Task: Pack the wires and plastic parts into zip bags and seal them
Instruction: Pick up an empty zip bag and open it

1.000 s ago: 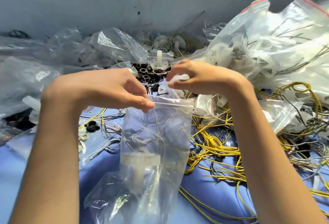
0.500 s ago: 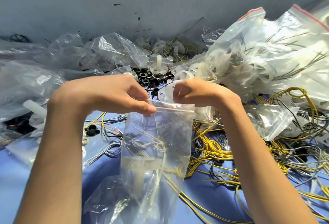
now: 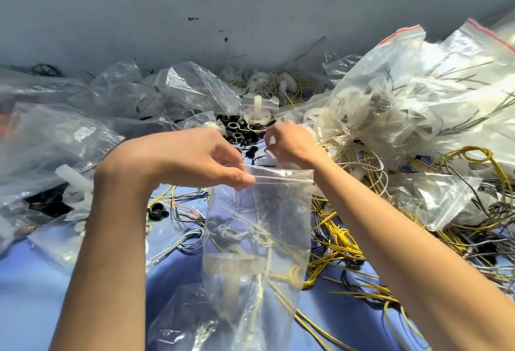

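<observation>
While left hand [image 3: 181,158] pinches the zip bag [image 3: 256,239] (wrist bent), right hand [image 3: 289,144] curls above, grip unclear.

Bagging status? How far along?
Done: filled bags piled at right. In hand: left hand pinches the zip strip of a zip bag holding a wire bundle and a white plastic part; right hand curled near its mouth, seal unclear. Left: loose yellow wires, black rings.

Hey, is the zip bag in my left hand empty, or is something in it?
Not empty. Through the clear zip bag, wires and a white plastic part show inside.
</observation>
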Tool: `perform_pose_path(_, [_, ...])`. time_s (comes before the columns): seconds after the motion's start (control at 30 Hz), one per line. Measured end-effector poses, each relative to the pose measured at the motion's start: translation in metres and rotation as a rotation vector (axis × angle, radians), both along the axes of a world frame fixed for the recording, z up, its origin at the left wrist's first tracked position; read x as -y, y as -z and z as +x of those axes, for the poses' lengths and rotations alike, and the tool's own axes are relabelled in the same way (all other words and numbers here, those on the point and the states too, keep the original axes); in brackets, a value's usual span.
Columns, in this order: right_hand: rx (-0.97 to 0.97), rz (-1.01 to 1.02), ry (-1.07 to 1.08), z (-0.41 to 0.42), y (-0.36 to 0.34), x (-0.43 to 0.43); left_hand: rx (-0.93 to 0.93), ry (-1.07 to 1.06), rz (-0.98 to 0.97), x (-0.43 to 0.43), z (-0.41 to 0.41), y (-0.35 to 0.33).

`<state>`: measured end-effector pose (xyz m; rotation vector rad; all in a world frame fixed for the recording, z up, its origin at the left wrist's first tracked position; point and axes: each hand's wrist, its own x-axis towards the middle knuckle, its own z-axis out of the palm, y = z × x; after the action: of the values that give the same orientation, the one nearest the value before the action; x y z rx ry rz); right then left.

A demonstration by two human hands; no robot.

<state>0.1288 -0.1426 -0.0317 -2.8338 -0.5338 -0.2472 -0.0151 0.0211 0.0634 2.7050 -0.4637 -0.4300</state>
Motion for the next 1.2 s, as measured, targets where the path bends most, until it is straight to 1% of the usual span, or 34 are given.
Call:
perform_pose_path(0.07, [0.04,0.188,0.044,-0.004,-0.004,0.002,-0.005,0.013,-0.002,-0.001,0.001,0.001])
perform_pose_path(0.1, [0.085,0.324,0.078,-0.006,-0.009,0.002,-0.006,0.029,0.003,-0.001,0.002,0.001])
perform_pose_path(0.2, [0.26,0.839,0.166,-0.018,-0.036,0.008,-0.022,0.089,0.018,0.001,0.003,0.001])
perform_pose_path(0.23, [0.272,0.981,0.17,-0.024,-0.048,0.011,-0.024,0.106,0.025,0.001,0.003,0.001])
perform_pose_path(0.3, [0.183,1.179,0.102,-0.038,-0.066,0.019,-0.02,0.121,0.03,0.002,0.002,0.001])
perform_pose_path(0.33, [0.105,1.204,0.031,-0.047,-0.071,0.024,-0.017,0.122,0.027,0.003,0.002,0.001])
perform_pose_path(0.37, [0.025,1.173,-0.048,-0.057,-0.075,0.029,-0.012,0.118,0.026,0.004,0.002,0.001])
perform_pose_path(0.4, [-0.043,1.096,-0.115,-0.068,-0.076,0.034,-0.01,0.107,0.029,0.004,0.002,0.002])
perform_pose_path(0.47, [-0.112,0.861,-0.196,-0.086,-0.078,0.043,-0.02,0.089,0.051,0.004,0.002,0.002])
perform_pose_path(0.57, [-0.069,0.493,-0.228,-0.096,-0.086,0.051,-0.051,0.121,0.074,0.004,0.002,0.004])
perform_pose_path(0.63, [-0.03,0.353,-0.236,-0.099,-0.091,0.055,-0.066,0.149,0.028,0.005,0.002,0.004])
perform_pose_path(0.7, [-0.059,0.317,-0.298,-0.103,-0.095,0.058,-0.083,0.167,-0.046,0.009,0.0,0.002])
perform_pose_path(0.8, [-0.135,0.326,-0.398,-0.109,-0.096,0.06,-0.065,0.211,-0.099,0.016,-0.003,0.001])
perform_pose_path(1.1, [-0.34,0.291,-0.528,-0.112,-0.092,0.053,0.051,0.256,-0.257,0.034,-0.008,-0.001])
perform_pose_path(1.2, [-0.437,0.335,-0.57,-0.111,-0.093,0.057,0.069,0.25,-0.311,0.032,-0.009,-0.003])
